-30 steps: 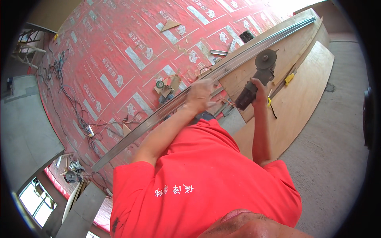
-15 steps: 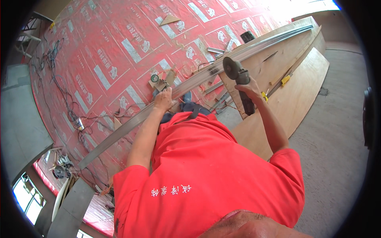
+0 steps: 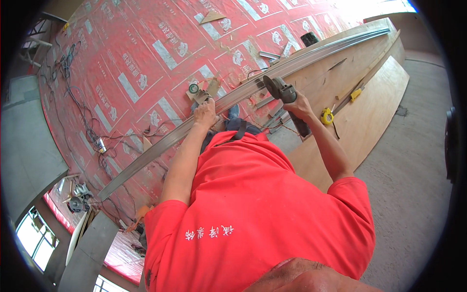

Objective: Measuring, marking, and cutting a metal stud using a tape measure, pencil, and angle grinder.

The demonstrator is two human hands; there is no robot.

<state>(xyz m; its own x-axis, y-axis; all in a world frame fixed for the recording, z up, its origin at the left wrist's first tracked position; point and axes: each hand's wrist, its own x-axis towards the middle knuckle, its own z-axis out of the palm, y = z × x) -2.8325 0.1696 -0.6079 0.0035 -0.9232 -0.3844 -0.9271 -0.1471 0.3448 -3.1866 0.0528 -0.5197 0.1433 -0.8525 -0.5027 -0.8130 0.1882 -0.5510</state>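
Note:
In my right hand [image 3: 300, 107] is a dark angle grinder [image 3: 288, 93], the fingers wrapped round its body. Its disc [image 3: 273, 87] is at the near edge of a bundle of long silvery metal profiles [image 3: 243, 93]; I cannot tell whether it touches them. The profiles slant from the lower left up to a plywood surface at the right. My left hand [image 3: 206, 113] is closed round the profiles left of the grinder, its fingertips partly hidden. Just beyond this hand lies a small wooden piece [image 3: 212, 88] next to a round green-rimmed item [image 3: 194, 88].
A plywood sheet [image 3: 374, 112] bears a yellow tape measure [image 3: 327, 116]; another yellow item [image 3: 356, 94] lies above it. Metal offcuts [image 3: 265, 102] lie under the profiles. Cables [image 3: 73, 92] tangle across the red floor covering [image 3: 141, 48] at left. A black cylinder [image 3: 308, 39] stands beyond the profiles.
My right hand has brought the grinder left and closer to the profiles. The left hand keeps its grip on them. The view has shifted slightly, and the tape measure now shows more fully.

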